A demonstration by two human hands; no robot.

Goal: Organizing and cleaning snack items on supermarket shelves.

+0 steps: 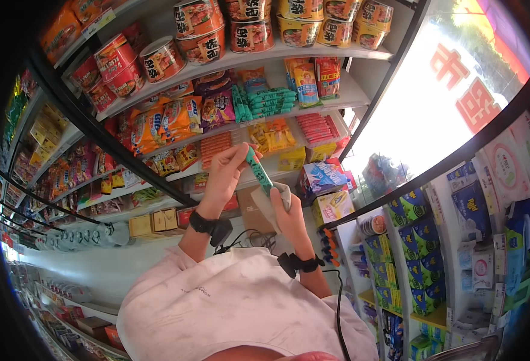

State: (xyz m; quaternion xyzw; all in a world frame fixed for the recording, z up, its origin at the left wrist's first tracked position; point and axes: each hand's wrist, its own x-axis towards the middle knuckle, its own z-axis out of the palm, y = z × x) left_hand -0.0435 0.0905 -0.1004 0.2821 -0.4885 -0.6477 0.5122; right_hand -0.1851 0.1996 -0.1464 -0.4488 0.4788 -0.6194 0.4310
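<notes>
A slim green stick-shaped packet (259,171) slants between my two hands in front of the shelves. My left hand (220,180) is closed, pinching its upper end between thumb and fingers. At the lower end, my right hand (290,224) is closed around a pale grey cloth (285,194), with the thumb against the packet. The cloth covers part of the packet's lower end. Similar green packets (271,103) lie stacked on the shelf beyond. Each wrist wears a black band with a small device.
Tubs of instant noodles (251,36) line the upper shelf. Orange snack bags (167,120) and pink stick packets (318,128) sit below. Cartons (335,207) stand at the shelf's right end, near a bright window. Packs of tissue (424,265) fill a rack on the right. Black cables (257,239) hang below my hands.
</notes>
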